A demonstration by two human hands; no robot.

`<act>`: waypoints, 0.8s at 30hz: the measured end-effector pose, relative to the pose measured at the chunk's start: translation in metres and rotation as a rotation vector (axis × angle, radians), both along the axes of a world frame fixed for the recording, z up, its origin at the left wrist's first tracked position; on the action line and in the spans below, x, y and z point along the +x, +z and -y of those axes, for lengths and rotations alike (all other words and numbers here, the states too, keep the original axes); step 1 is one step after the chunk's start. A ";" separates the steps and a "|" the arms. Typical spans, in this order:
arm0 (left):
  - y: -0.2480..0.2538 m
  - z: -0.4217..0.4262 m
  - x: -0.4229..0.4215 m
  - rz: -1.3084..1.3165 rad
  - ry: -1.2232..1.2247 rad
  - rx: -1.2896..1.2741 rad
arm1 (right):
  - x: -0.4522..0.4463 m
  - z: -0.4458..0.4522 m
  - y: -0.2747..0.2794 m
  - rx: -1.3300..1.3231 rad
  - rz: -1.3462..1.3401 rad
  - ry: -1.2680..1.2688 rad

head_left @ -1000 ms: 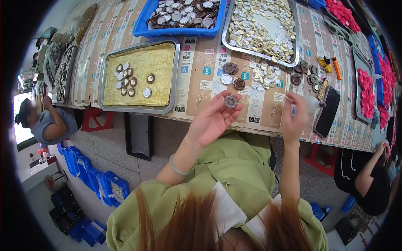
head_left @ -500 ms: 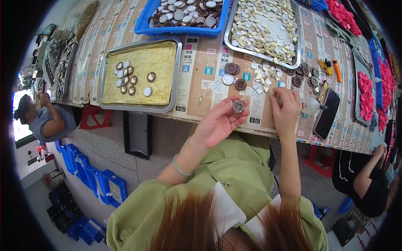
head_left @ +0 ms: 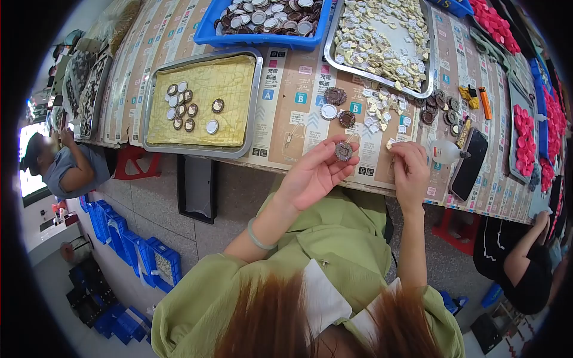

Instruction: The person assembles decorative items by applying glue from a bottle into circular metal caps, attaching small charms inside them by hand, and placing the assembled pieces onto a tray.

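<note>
My left hand [head_left: 316, 170] holds a round dark brown disc with a ridged rim [head_left: 343, 151] between thumb and fingers, over the table's near edge. To its right, the fingertips of my right hand [head_left: 410, 170] pinch a small cream-and-gold piece [head_left: 390, 143]; its exact shape is too small to make out. Just beyond my hands lie brown ridged discs [head_left: 335, 95], a white-faced disc [head_left: 328, 111] and a loose pile of small cream and white pieces [head_left: 382, 108]. A white squeeze bottle [head_left: 443, 152] lies beside my right hand.
A yellow-lined metal tray [head_left: 230, 134] bears several finished-looking discs. Behind stand a blue bin [head_left: 256, 40] of discs and a metal tray [head_left: 412, 90] of cream pieces. A phone [head_left: 468, 164] and orange cutter [head_left: 484, 103] lie right. People sit at both sides.
My right hand has drawn slightly toward me, and the small piece at its fingertips now shows more clearly. My left hand keeps the disc in nearly the same place.
</note>
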State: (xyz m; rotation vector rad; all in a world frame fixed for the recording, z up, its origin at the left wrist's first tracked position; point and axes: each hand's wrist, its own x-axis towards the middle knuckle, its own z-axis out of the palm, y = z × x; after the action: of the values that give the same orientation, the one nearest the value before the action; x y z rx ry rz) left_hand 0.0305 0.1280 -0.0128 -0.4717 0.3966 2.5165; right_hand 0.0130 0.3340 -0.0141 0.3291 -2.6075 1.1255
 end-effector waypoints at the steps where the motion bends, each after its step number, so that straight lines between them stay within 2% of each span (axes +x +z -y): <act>1: 0.000 0.000 0.000 0.003 0.001 0.007 | 0.002 0.000 0.000 -0.054 0.031 -0.039; 4: 0.001 -0.002 0.000 0.002 -0.006 0.001 | 0.003 0.008 0.010 -0.120 0.111 -0.173; 7: 0.003 -0.004 0.001 0.009 -0.016 -0.011 | 0.001 0.012 0.012 0.032 0.024 -0.129; 14: 0.000 -0.006 0.003 0.015 -0.029 0.009 | 0.002 0.011 -0.003 0.084 0.021 -0.088; 16: -0.001 -0.008 0.003 0.013 -0.028 0.021 | 0.006 0.010 -0.004 -0.092 0.064 -0.125; 17: 0.000 -0.009 0.004 0.016 -0.026 0.020 | 0.008 0.011 -0.002 -0.093 0.068 -0.123; 19: 0.003 -0.011 0.003 -0.006 -0.040 0.032 | 0.011 0.014 0.008 -0.531 0.320 -0.059; 20: 0.004 -0.013 0.003 -0.006 -0.042 0.031 | 0.012 0.018 0.014 -0.532 0.320 -0.061; 22: 0.005 -0.016 0.003 -0.012 -0.041 0.066 | 0.014 0.026 0.023 -0.735 0.544 -0.071; 23: 0.005 -0.017 0.003 -0.012 -0.041 0.065 | 0.014 0.027 0.023 -0.736 0.544 -0.071; 24: 0.005 -0.017 0.003 0.001 -0.035 0.095 | 0.014 0.027 0.022 -0.579 0.428 -0.060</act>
State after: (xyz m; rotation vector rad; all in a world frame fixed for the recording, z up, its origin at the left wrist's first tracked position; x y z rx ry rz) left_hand 0.0338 0.1446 -0.0077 -0.4255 0.2816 2.4884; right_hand 0.0270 0.3065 0.0076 -0.1306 -2.4312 2.0280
